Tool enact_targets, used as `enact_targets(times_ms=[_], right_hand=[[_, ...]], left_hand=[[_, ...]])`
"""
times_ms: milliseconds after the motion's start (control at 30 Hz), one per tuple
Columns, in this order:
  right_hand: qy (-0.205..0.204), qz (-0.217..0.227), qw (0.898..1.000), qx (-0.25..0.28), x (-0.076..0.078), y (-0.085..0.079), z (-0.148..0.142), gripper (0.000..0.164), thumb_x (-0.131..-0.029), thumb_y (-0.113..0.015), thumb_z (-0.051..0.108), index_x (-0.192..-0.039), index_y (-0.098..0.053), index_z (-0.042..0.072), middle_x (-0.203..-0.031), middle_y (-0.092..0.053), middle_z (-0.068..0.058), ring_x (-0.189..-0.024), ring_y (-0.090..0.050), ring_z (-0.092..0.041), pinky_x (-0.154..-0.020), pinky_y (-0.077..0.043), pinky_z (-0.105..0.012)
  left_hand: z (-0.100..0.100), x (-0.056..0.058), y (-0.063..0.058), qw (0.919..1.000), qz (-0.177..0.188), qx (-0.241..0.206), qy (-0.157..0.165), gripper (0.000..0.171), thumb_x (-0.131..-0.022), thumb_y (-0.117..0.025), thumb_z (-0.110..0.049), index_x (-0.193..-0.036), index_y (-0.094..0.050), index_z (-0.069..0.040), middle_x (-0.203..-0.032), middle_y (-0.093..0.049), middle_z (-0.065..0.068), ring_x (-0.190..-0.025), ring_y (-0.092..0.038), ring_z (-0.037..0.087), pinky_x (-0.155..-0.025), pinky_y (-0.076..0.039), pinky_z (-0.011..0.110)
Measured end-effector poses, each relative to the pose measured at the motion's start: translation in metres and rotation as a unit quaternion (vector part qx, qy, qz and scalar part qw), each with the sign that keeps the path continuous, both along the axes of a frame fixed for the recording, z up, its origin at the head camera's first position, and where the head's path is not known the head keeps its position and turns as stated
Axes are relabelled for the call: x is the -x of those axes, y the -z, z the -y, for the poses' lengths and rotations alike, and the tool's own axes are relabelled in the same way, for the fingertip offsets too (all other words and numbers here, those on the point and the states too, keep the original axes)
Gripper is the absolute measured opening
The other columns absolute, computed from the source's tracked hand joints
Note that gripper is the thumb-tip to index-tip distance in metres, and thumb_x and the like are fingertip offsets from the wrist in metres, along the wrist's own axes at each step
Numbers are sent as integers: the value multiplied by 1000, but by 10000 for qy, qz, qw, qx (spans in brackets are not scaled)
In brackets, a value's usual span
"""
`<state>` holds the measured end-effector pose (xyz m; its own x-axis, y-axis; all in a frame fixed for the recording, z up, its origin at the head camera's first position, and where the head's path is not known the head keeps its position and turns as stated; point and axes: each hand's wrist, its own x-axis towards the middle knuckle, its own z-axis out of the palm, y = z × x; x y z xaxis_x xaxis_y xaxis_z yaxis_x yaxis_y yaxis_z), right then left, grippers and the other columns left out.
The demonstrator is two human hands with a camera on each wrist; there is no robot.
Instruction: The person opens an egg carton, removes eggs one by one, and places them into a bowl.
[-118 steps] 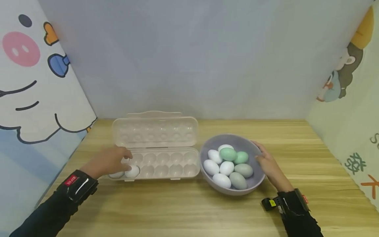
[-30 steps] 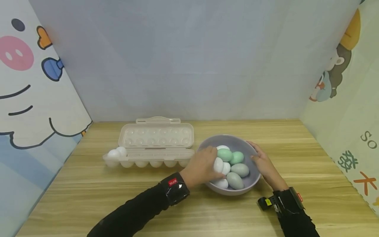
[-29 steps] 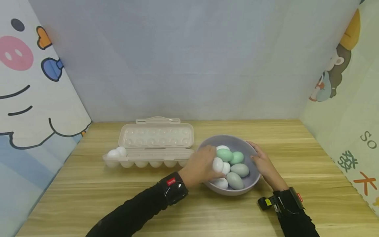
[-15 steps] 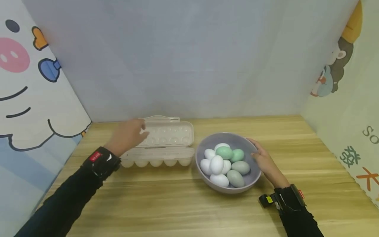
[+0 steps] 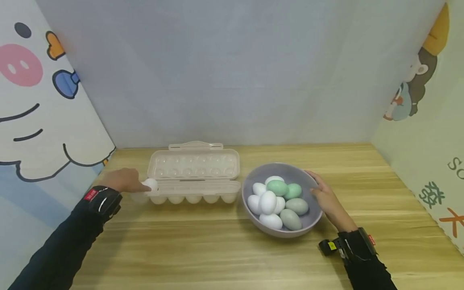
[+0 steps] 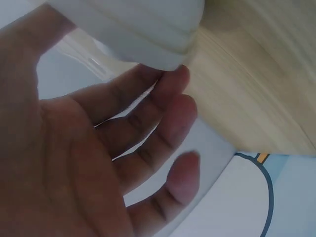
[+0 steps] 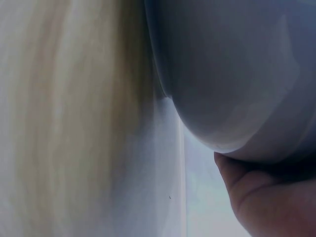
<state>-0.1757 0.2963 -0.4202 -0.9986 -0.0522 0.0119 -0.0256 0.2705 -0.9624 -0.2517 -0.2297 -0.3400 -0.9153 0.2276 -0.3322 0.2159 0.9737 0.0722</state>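
My left hand (image 5: 121,180) is at the left end of a clear plastic egg carton (image 5: 201,189), its thumb on the near white egg (image 5: 151,185) there. In the left wrist view its curled fingers (image 6: 180,116) lie against the underside of a white ridged cup (image 6: 133,29); the thumb tip is hidden. The carton's base leans back, front cups showing, with its lid open behind. My right hand (image 5: 328,199) grips the right rim of a grey-purple bowl (image 5: 308,177), thumb over the edge. White, green and grey eggs (image 5: 291,219) fill it, one white egg (image 5: 268,202) on top.
The wooden table (image 5: 203,249) meets a grey back wall (image 5: 235,80). Cartoon-printed panels stand at left (image 5: 72,121) and right (image 5: 417,141). A small black camera (image 5: 328,247) juts from the right wrist.
My left hand has let go of a white egg on the bowl's pile and moved left to the carton's end. Earlier the carton lay flat; now it leans back. My right hand stays on the bowl.
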Motion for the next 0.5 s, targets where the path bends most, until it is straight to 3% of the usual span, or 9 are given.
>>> enact_targets(times_ms=[167,300,433,500], right_hand=[[-17,-98,9999,75,1,2,-2,58,-89,-29,-10,-147,-23,-4,-152,-19,-27,-135,-20,-49,-104,-23,-63],[-5,-96,9999,90,2,4,-2,58,-89,-28,-9,-147,-24,-3,-152,-19,-25,-135,-20,-48,-104,-23,-63],[-16,-65,10000,69,3,4,-2,59,-89,-29,-9,-147,-24,-2,-152,-19,-25,-136,-20,-47,-104,-23,-63],[-1,-33,10000,12,2,4,-3,59,-90,-29,-8,-148,-23,-1,-152,-19,-25,-135,-20,-48,-103,-23,-63]], left_hand=[[-1,6,8,9991,-415,43,-2,46,-79,-66,-45,-85,-59,0,-71,-49,6,-66,-46,22,-59,-37,35],[-9,-3,2,9959,-895,60,72,36,-81,-67,-38,-74,-56,-4,-66,-47,5,-62,-45,23,-60,-37,40],[-22,-14,-13,9844,-1721,-30,359,30,-82,-69,-28,-68,-53,-7,-60,-45,3,-56,-44,22,-56,-38,40],[-34,-18,-21,9704,-2298,-340,661,25,-79,-70,-21,-69,-53,-6,-59,-44,2,-53,-42,20,-50,-36,36]])
